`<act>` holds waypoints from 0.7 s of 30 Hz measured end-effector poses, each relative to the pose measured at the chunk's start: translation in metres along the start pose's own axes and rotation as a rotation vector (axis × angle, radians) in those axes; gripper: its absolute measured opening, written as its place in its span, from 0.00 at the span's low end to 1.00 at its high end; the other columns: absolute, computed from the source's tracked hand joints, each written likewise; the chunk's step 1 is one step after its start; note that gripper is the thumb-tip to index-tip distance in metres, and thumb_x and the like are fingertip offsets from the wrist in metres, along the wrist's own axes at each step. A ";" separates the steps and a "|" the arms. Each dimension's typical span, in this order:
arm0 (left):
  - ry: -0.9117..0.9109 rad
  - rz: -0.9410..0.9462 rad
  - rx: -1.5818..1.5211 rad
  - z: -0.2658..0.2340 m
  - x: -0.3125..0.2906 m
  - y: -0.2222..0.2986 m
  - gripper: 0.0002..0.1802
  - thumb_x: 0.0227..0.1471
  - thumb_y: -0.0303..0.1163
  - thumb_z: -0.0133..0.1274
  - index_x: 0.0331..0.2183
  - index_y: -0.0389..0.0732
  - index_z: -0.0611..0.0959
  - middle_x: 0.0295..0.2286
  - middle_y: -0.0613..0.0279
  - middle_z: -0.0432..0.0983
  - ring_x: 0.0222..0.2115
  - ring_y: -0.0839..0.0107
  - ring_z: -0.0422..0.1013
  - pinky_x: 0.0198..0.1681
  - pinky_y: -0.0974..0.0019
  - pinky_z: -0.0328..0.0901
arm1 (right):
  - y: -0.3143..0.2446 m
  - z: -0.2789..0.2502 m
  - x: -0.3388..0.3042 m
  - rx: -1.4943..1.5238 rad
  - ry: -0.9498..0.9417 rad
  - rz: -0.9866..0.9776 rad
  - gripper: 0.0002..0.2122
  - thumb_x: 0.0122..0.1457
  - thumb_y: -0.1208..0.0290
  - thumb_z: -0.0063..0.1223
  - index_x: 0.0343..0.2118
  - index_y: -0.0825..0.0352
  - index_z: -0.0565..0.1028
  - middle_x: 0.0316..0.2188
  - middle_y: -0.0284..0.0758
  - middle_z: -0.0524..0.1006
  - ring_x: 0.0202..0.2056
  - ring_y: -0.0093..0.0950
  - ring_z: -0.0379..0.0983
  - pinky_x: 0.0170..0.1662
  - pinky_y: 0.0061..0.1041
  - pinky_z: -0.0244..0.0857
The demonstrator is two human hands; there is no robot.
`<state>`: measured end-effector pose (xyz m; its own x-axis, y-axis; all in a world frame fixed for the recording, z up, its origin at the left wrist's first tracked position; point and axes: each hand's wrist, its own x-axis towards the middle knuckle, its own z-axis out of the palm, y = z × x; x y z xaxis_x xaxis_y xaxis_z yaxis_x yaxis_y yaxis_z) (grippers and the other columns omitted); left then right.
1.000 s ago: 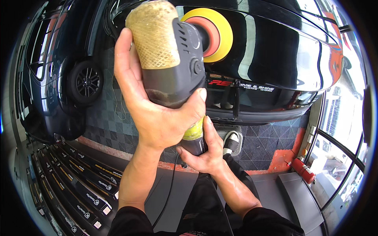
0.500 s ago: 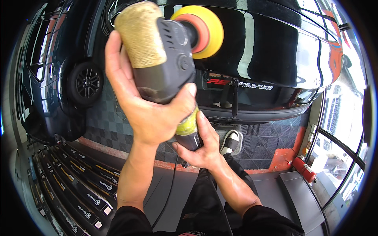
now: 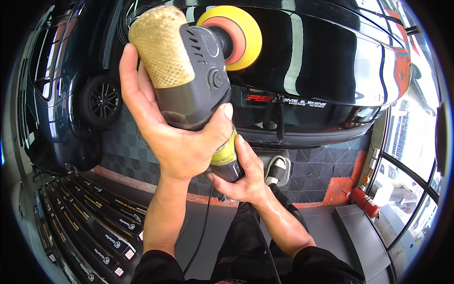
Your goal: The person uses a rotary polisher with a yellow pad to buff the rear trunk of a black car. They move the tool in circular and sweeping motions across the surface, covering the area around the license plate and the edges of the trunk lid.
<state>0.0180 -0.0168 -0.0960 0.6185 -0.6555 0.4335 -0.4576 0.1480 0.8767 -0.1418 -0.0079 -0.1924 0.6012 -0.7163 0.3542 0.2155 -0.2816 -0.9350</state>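
A black corded car polisher [image 3: 194,102] with a tan mesh-covered grip is held up in front of me. Its round yellow foam pad [image 3: 254,40] on a red backing faces right, apart from the glossy black car behind it [image 3: 326,61]. My left hand [image 3: 175,142] wraps the polisher's body, with the thumb across it and fingers along its left side. Around the rear of the handle, below a greenish-yellow band [image 3: 224,152], my right hand [image 3: 246,175] is closed. A black cord [image 3: 204,227] hangs down from the tool.
Another dark car with a black wheel [image 3: 101,102] stands at the left. Several long black boxes [image 3: 90,227] lie at the lower left. A red fire extinguisher [image 3: 365,202] sits by the glass at right, beside a grey ledge [image 3: 362,236]. Dark floor tiles [image 3: 317,173] lie between.
The polisher has shifted slightly left, its pad moving with it. My left hand has moved a little left too. Both hands keep their grip.
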 end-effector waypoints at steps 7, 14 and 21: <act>0.008 -0.041 -0.019 -0.003 0.003 0.006 0.65 0.43 0.25 0.71 0.72 0.38 0.45 0.61 0.44 0.63 0.58 0.60 0.68 0.60 0.57 0.67 | -0.007 0.007 0.000 0.009 0.008 0.024 0.48 0.43 0.75 0.75 0.70 0.65 0.60 0.54 0.52 0.75 0.50 0.50 0.79 0.47 0.39 0.78; 0.000 -0.011 0.025 -0.008 0.002 0.004 0.64 0.44 0.26 0.71 0.71 0.37 0.46 0.61 0.43 0.63 0.58 0.59 0.68 0.60 0.57 0.67 | -0.007 0.010 0.000 0.018 0.009 0.023 0.48 0.43 0.75 0.75 0.70 0.65 0.60 0.54 0.52 0.75 0.49 0.49 0.79 0.46 0.39 0.79; 0.119 -0.130 0.065 -0.025 0.013 0.010 0.62 0.41 0.17 0.67 0.70 0.38 0.49 0.60 0.44 0.64 0.58 0.59 0.68 0.61 0.57 0.67 | -0.011 0.015 0.018 0.071 -0.153 0.119 0.49 0.45 0.73 0.75 0.71 0.72 0.58 0.54 0.52 0.76 0.50 0.44 0.78 0.55 0.38 0.72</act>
<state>0.0378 -0.0054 -0.0767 0.7446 -0.5732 0.3421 -0.4068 0.0167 0.9134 -0.1223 -0.0080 -0.1759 0.7345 -0.6347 0.2403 0.1869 -0.1512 -0.9707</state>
